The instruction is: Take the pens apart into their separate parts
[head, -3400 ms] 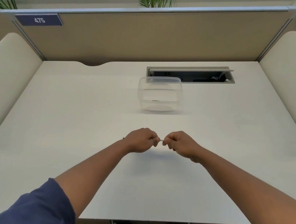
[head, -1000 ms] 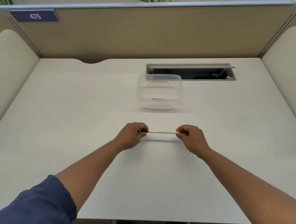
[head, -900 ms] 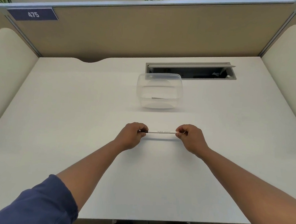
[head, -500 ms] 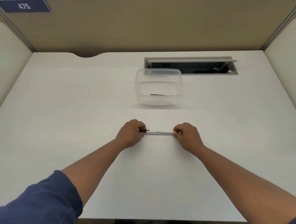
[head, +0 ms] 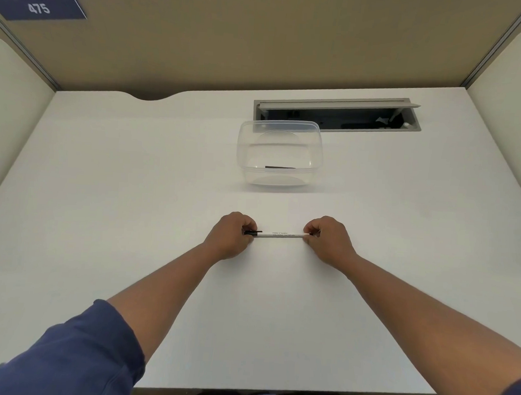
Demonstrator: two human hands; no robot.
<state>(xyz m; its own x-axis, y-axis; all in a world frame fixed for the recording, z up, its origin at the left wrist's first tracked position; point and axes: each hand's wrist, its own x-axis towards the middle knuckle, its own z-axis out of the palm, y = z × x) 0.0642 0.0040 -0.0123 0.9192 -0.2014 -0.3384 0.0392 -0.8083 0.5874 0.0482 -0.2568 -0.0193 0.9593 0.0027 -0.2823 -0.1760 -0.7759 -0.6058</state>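
Note:
A white pen (head: 281, 235) with small black print lies level between my two hands, just above the white desk (head: 129, 220). My left hand (head: 229, 236) pinches its black cap end, where a black clip sticks out. My right hand (head: 327, 238) grips the opposite end, which is hidden by the fingers. Beyond the hands stands a clear plastic container (head: 279, 152) with a thin black pen part (head: 280, 167) lying inside it.
An open grey cable tray (head: 337, 114) is sunk into the desk behind the container. Tan and cream partition panels (head: 262, 44) wall in the back and both sides. The desk's front edge runs close to my body.
Since 3.4 s ago my hands have slid apart to the pen's ends, baring the white barrel. Over the last second they hold still while the camera tilts downward.

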